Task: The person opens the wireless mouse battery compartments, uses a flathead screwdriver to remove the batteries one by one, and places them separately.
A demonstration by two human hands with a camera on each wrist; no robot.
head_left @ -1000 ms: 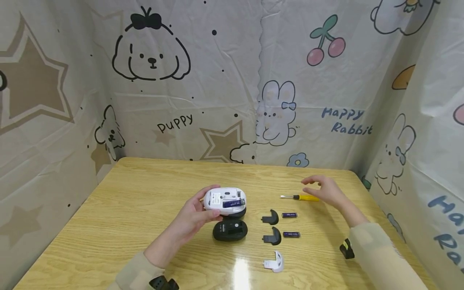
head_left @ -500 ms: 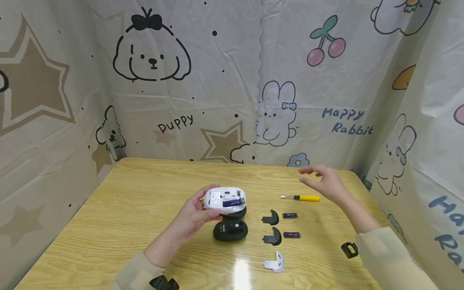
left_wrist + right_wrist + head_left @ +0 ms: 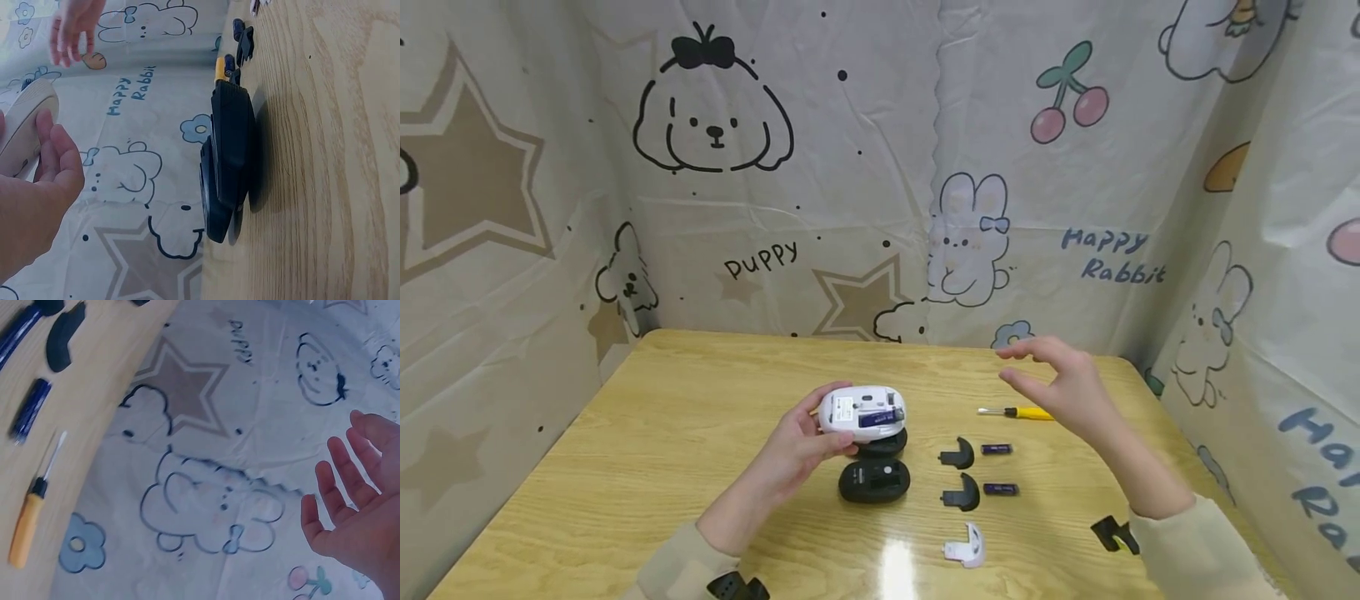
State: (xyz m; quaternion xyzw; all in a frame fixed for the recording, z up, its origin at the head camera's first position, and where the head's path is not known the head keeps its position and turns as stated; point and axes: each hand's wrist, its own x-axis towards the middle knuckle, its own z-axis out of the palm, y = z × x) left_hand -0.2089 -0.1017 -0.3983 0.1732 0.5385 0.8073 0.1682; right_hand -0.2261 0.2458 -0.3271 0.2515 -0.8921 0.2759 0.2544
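My left hand grips a white computer mouse, held upside down above the table, with a blue battery showing in its bay. Its pale shell edge appears by my fingers in the left wrist view. Below it lie two black mice, one behind the other. My right hand hovers open and empty in the air over the yellow-handled screwdriver, fingers spread.
On the wooden table lie two black battery covers, a white cover, and two loose blue batteries. A small black part sits near my right sleeve. Printed cloth walls close in three sides.
My right hand has lifted off the screwdriver and moved up and left, opening in the air. The left hand with the white mouse has stayed put.
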